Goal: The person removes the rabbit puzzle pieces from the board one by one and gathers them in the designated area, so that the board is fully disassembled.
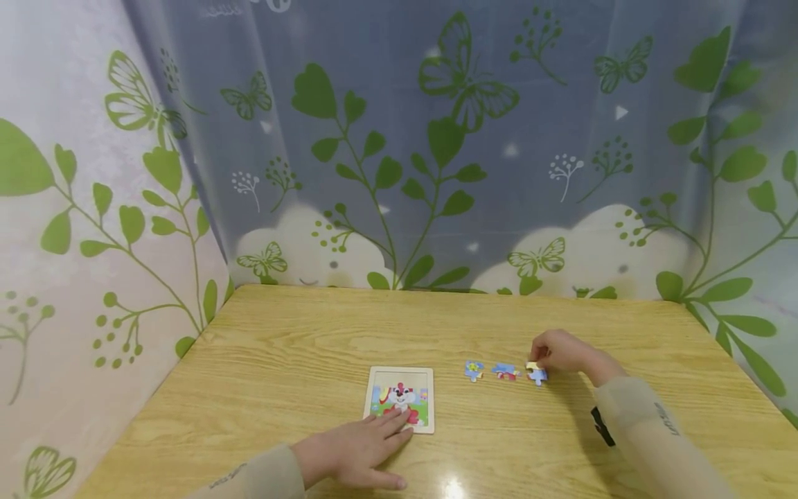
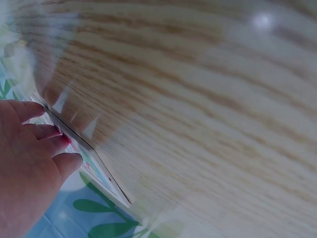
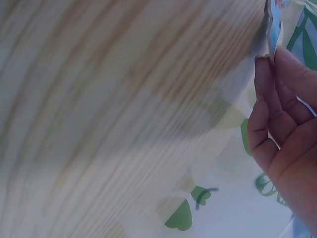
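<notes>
A square wooden puzzle tray (image 1: 429, 388) lies on the table with part of a cartoon animal picture fitted in it. My left hand (image 1: 358, 452), fingers spread and fairly straight, rests over the tray's lower part and hides some of the picture. Out to the right, my right hand (image 1: 566, 355) pinches a blue and yellow jigsaw piece (image 1: 536, 375) between thumb and fingers. In the right wrist view the same jigsaw piece (image 3: 273, 30) shows edge-on, tilted up from the wood. Two other loose pieces, one blue with a yellow shape (image 1: 474, 369) and one blue and red (image 1: 506, 371), lie between tray and right hand.
The light wooden table (image 1: 299, 346) reaches back to a curtain (image 1: 399, 173) printed with leaves and butterflies. More printed cloth (image 1: 81, 277) hangs along the left side. Light glares on the front of the table.
</notes>
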Demonstrator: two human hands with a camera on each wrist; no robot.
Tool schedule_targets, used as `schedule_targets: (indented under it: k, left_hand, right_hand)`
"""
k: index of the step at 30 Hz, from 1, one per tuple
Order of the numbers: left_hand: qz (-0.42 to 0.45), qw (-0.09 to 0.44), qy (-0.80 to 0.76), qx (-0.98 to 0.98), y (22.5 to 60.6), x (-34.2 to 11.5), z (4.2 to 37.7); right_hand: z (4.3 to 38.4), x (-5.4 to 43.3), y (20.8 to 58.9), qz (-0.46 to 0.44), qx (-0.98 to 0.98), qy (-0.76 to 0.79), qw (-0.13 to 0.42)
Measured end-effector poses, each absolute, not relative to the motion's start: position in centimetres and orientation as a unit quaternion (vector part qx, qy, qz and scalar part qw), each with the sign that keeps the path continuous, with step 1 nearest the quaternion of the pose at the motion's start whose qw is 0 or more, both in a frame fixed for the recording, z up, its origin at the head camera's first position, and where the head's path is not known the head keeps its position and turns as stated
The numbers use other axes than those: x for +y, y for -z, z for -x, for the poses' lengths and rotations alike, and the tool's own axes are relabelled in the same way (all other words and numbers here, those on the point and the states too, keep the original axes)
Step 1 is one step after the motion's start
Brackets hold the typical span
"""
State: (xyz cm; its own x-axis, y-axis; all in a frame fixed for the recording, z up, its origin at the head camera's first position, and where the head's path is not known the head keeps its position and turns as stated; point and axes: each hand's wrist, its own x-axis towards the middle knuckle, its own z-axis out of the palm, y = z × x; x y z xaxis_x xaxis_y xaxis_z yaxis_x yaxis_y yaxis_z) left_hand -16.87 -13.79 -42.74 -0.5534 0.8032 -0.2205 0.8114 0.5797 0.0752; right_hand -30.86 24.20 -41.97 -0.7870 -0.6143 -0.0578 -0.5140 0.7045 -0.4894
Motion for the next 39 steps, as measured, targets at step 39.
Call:
schedule_targets:
  k: [39]
  left_hand:
    - [-0.459,0.113,0.036,0.881,43.0,-13.7,16.8]
  right_hand:
    - [30.4,21.0,41.3,0.329,0.915,0.218,0.088]
